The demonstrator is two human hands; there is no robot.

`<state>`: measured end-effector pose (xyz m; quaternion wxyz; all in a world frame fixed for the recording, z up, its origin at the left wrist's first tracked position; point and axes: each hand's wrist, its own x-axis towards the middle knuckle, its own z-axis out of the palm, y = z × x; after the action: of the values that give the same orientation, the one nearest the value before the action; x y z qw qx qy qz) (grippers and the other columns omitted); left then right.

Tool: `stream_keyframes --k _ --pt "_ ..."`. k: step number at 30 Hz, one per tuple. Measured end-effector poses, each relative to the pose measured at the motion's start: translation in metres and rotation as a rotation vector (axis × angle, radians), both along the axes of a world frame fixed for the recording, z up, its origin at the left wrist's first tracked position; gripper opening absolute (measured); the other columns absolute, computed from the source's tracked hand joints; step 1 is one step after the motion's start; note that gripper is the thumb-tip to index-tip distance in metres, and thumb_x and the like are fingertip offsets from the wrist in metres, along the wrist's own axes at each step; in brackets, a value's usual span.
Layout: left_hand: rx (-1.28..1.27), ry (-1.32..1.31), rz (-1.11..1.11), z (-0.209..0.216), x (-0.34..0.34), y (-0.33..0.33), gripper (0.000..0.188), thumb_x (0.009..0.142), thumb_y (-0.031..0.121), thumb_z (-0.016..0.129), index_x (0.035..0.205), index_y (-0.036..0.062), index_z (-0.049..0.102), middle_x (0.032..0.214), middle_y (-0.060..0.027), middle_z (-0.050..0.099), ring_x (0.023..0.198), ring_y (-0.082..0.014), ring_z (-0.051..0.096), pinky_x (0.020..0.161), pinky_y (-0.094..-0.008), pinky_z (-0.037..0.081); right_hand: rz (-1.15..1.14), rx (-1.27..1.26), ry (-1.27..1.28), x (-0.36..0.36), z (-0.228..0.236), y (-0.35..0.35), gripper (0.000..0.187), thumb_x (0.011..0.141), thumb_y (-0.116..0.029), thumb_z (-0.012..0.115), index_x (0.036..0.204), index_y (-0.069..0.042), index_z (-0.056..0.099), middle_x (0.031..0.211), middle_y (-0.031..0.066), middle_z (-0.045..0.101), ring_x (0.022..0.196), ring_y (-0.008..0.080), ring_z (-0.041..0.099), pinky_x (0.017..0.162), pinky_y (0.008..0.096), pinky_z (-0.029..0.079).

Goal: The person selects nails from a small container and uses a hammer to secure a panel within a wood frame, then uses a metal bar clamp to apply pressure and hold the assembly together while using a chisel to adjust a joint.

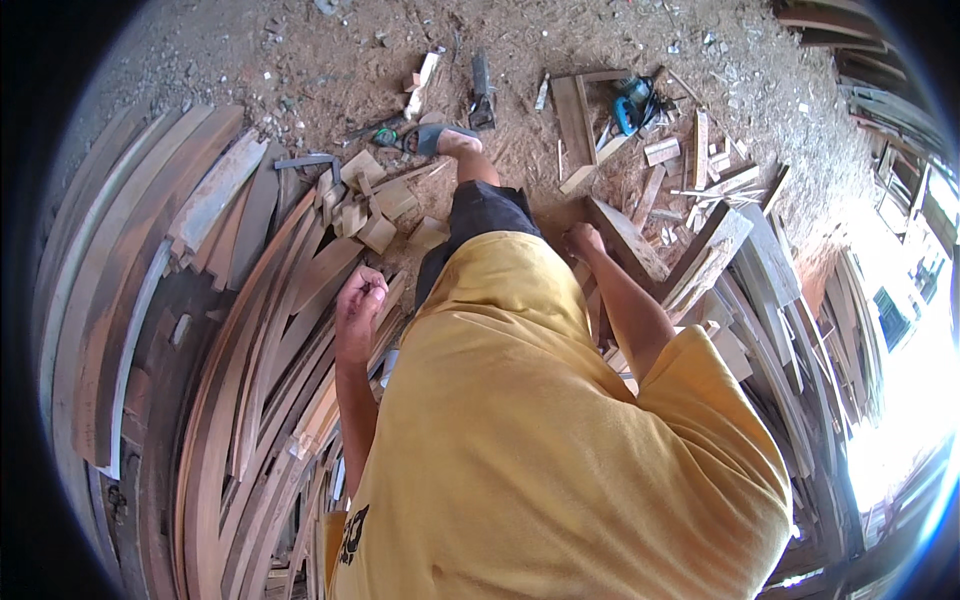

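Note:
My left hand (361, 302) hangs over the long stacked planks (318, 290) on the left, its fingers curled in and nothing visible in them. Small cut wood blocks (377, 233) lie in a heap just beyond it. My right hand (584, 242) is closed in front of my body, close beside a thick wooden board (628, 240). Its fingertips are turned away, so whatever they grip, if anything, is hidden.
Long boards (150, 300) cover the ground at left, and more timber (770, 270) lies at right. A blue power tool (632, 106) sits among offcuts ahead. My sandalled foot (445, 139) is on the sawdust-strewn dirt floor, near a dark elongated tool (482, 92).

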<state>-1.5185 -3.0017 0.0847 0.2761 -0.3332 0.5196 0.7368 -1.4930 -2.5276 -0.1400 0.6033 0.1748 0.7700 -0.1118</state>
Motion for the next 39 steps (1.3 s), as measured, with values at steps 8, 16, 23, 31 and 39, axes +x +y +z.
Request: stream_keyframes --k 8,16,23,31,39 --pt "-0.076 -0.003 0.05 0.013 0.031 0.008 0.009 0.096 0.008 0.064 0.1 0.0088 0.057 0.09 0.0055 0.047 0.081 -0.0052 0.043 0.072 -0.0227 0.037 0.152 -0.22 0.252 -0.047 -0.059 -0.047 0.036 0.094 -0.034 0.058 0.12 -0.015 0.074 0.117 0.0195 0.073 0.113 0.039 0.069 0.098 0.0517 0.054" --pt "-0.224 0.134 0.375 0.028 0.093 0.039 0.011 0.1 0.016 0.066 0.104 0.007 0.062 0.093 0.0044 0.056 0.087 -0.0073 0.051 0.08 -0.0244 0.044 -0.001 -0.708 0.288 -0.169 -0.064 -0.072 0.014 0.091 -0.014 0.071 0.085 -0.002 0.071 0.078 0.0043 0.068 0.072 0.0113 0.064 0.066 0.0313 0.053" --pt "-0.14 0.141 0.998 0.037 0.173 0.086 0.013 0.101 0.018 0.066 0.102 0.0077 0.059 0.092 0.0072 0.054 0.088 -0.0026 0.05 0.079 -0.0222 0.042 0.678 -0.606 -0.021 -0.367 -0.131 -0.026 0.01 0.091 -0.007 0.071 0.089 0.002 0.07 0.091 0.0091 0.072 0.081 0.0173 0.066 0.068 0.039 0.056" --pt "-0.288 -0.006 1.986 0.046 0.216 0.259 0.012 0.102 0.021 0.064 0.103 0.0092 0.061 0.075 0.0092 0.045 0.06 -0.0015 0.034 0.052 -0.0221 0.024 1.005 -0.47 -0.026 -0.499 -0.079 -0.412 0.035 0.103 -0.043 0.061 0.114 -0.011 0.053 0.081 0.011 0.062 0.077 0.029 0.072 0.071 0.052 0.057" --pt "-0.25 0.187 2.845 0.012 0.208 0.32 0.006 0.102 0.015 0.061 0.098 0.0102 0.061 0.064 0.0086 0.04 0.051 -0.0018 0.034 0.046 -0.0211 0.026 1.46 -1.356 -0.017 -0.175 0.02 -0.747 0.015 0.086 -0.012 0.076 0.089 0.0 0.069 0.083 0.0081 0.071 0.071 0.0165 0.065 0.066 0.0339 0.055"
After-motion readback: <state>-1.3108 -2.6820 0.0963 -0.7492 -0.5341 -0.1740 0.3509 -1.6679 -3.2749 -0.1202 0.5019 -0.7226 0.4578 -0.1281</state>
